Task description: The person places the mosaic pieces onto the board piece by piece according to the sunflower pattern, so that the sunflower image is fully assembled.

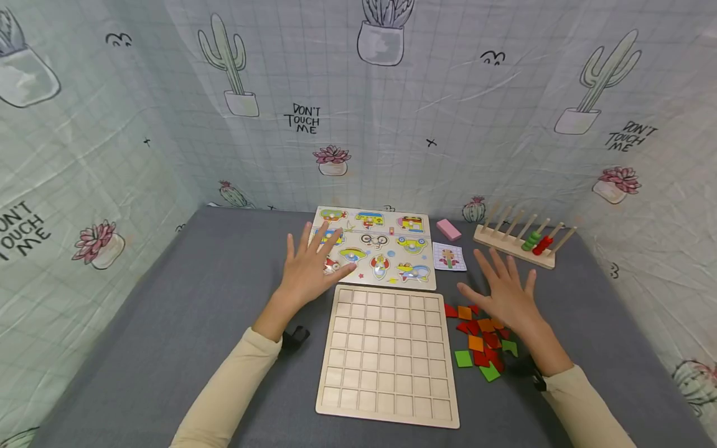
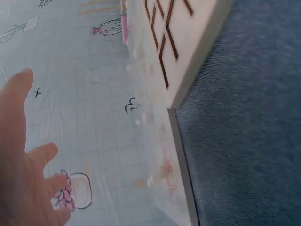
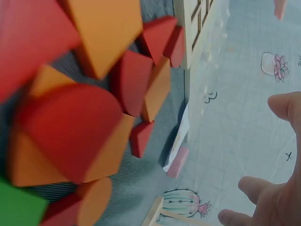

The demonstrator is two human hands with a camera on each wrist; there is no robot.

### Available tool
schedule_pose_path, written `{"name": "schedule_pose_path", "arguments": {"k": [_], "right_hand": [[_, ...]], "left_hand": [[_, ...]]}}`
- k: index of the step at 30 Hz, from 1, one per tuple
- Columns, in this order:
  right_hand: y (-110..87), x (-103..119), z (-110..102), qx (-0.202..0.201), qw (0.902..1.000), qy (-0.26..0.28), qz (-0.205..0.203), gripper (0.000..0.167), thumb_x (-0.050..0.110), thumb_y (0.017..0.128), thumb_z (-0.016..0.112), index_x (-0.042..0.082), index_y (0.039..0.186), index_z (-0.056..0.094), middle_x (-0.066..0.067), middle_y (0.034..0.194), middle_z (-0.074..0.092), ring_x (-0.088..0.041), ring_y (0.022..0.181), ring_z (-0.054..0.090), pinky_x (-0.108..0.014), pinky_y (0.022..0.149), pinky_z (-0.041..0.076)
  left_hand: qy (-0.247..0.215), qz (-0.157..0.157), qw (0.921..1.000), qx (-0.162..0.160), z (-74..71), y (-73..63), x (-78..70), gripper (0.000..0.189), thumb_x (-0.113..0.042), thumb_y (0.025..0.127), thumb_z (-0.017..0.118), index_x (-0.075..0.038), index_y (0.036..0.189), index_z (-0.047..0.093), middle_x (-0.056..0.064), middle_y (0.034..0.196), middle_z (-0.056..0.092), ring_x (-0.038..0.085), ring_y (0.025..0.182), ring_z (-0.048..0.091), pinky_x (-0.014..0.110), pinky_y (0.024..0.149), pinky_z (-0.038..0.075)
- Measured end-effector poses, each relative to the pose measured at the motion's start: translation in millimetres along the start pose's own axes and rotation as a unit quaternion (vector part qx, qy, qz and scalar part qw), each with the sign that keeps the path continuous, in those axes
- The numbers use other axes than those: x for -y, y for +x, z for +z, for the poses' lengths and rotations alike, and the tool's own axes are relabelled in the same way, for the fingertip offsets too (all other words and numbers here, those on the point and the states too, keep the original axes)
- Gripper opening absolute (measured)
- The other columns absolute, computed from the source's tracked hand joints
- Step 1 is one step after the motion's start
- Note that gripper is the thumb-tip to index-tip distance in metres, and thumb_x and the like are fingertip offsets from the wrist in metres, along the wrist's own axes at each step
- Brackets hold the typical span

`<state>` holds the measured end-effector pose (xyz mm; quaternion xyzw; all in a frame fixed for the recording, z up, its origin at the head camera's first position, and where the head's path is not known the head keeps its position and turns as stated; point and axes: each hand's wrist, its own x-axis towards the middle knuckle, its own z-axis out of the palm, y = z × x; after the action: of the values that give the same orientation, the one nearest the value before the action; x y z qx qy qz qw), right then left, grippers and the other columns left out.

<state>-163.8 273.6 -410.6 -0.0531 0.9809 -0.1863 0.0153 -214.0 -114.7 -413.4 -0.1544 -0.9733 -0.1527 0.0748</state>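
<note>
Grid board (image 1: 392, 358), just one, lies flat in front of you on the grey table (image 1: 185, 298), its squares seven across and seven down. Loose coloured pieces (image 1: 475, 343) lie scattered just to its right: you can count three green ones, but the red and orange overlap too much for a sure total. Your left hand (image 1: 309, 270) and right hand (image 1: 508, 301) both have their fingers spread wide and hold nothing; the left is raised at the left side of the one picture puzzle (image 1: 394, 260), hiding part of it, the right is raised by the coloured pieces. Beyond those you have one pink block (image 1: 448, 229), one picture card (image 1: 450, 256) and one peg rack (image 1: 512, 247), two of its pegs carrying green rings (image 1: 531, 241) and red rings (image 1: 542, 246)
</note>
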Motion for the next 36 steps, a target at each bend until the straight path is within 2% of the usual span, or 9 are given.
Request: {"name": "schedule_pose_path", "arguments": {"k": [4,10,14,17,19,24,27,31,36], "right_hand": [[-9.2,-1.0,3.2,0.013,0.9999,0.003,0.007,0.093,0.067,0.091,0.05,0.023,0.159,0.005,-0.021,0.162,0.002,-0.054,0.143,-0.003,-0.075,0.101,-0.016],[-20.5,0.4,10.2,0.01,0.9999,0.006,0.002,0.091,0.064,0.091,0.054,0.021,0.159,0.01,-0.024,0.16,0.011,-0.055,0.142,0.005,-0.078,0.103,-0.001],[-28.5,2.7,15.1,0.01,0.9997,0.022,-0.005,0.093,0.057,0.089,0.062,0.018,0.158,0.014,-0.027,0.157,0.017,-0.057,0.14,0.01,-0.078,0.102,-0.001],[-32.9,3.6,17.9,0.005,0.9993,0.032,-0.016,0.092,0.045,0.086,0.072,0.013,0.156,0.021,-0.029,0.154,0.024,-0.056,0.138,0.016,-0.079,0.101,0.001],[-34.1,3.0,20.0,-0.002,0.999,0.037,-0.025,0.085,0.036,0.084,0.076,0.008,0.152,0.033,-0.03,0.149,0.032,-0.056,0.134,0.025,-0.079,0.1,0.008],[-32.0,-1.6,26.9,-0.012,0.9977,0.05,-0.045,0.049,0.017,0.084,0.075,-0.002,0.127,0.06,-0.031,0.128,0.053,-0.052,0.115,0.047,-0.071,0.091,0.033],[-29.9,-4.5,30.0,-0.012,0.9959,0.062,-0.065,0.033,0.009,0.083,0.075,-0.004,0.113,0.067,-0.029,0.117,0.06,-0.048,0.106,0.054,-0.063,0.087,0.043],[-27.8,-5.2,30.6,-0.015,0.9934,0.074,-0.086,0.023,0.004,0.082,0.075,-0.002,0.104,0.071,-0.023,0.109,0.065,-0.041,0.099,0.058,-0.057,0.084,0.048],[-25.2,-4.1,30.4,-0.013,0.9934,0.079,-0.082,0.02,0.005,0.082,0.077,0.001,0.101,0.073,-0.017,0.104,0.067,-0.034,0.092,0.06,-0.053,0.081,0.05]], "left_hand": [[0.007,0.02,0.9998,0.004,1.5,-6.6,1.5,0.082,-0.069,0.089,0.05,-0.03,0.156,0.024,0.001,0.164,0.014,0.029,0.151,-0.002,0.06,0.115,-0.004],[0.012,0.064,0.9978,-0.013,3.9,-16.5,5.6,0.082,-0.066,0.088,0.055,-0.029,0.155,0.027,0.003,0.162,0.02,0.03,0.15,0.005,0.061,0.116,0.003],[0.005,0.091,0.9956,-0.02,5.4,-23.2,7.7,0.079,-0.063,0.088,0.057,-0.027,0.154,0.032,0.003,0.161,0.025,0.031,0.149,0.012,0.059,0.117,0.006],[-0.008,0.105,0.9943,-0.014,6.2,-26.7,8.9,0.078,-0.062,0.089,0.058,-0.028,0.154,0.032,0.003,0.16,0.027,0.029,0.15,0.013,0.057,0.117,0.006],[-0.021,0.114,0.9932,-0.008,7.6,-28.2,10.7,0.077,-0.062,0.089,0.058,-0.027,0.153,0.033,0.002,0.159,0.028,0.028,0.15,0.013,0.055,0.118,0.005],[-0.074,0.141,0.9871,0.019,12.3,-33.0,17.8,0.076,-0.059,0.088,0.063,-0.021,0.15,0.04,0.006,0.154,0.037,0.031,0.145,0.026,0.056,0.115,0.02],[-0.135,0.132,0.9798,0.065,15.2,-37.7,22.8,0.077,-0.059,0.087,0.065,-0.022,0.15,0.04,0.005,0.153,0.038,0.028,0.144,0.03,0.056,0.112,0.027],[-0.212,0.111,0.963,0.124,17.3,-43.1,29.3,0.078,-0.056,0.084,0.07,-0.023,0.149,0.041,0.003,0.155,0.035,0.027,0.143,0.031,0.055,0.11,0.032],[-0.254,0.135,0.9465,0.147,20.6,-43.8,37.2,0.072,-0.044,0.08,0.08,-0.018,0.141,0.051,0.005,0.149,0.042,0.027,0.139,0.037,0.051,0.11,0.033]]}}
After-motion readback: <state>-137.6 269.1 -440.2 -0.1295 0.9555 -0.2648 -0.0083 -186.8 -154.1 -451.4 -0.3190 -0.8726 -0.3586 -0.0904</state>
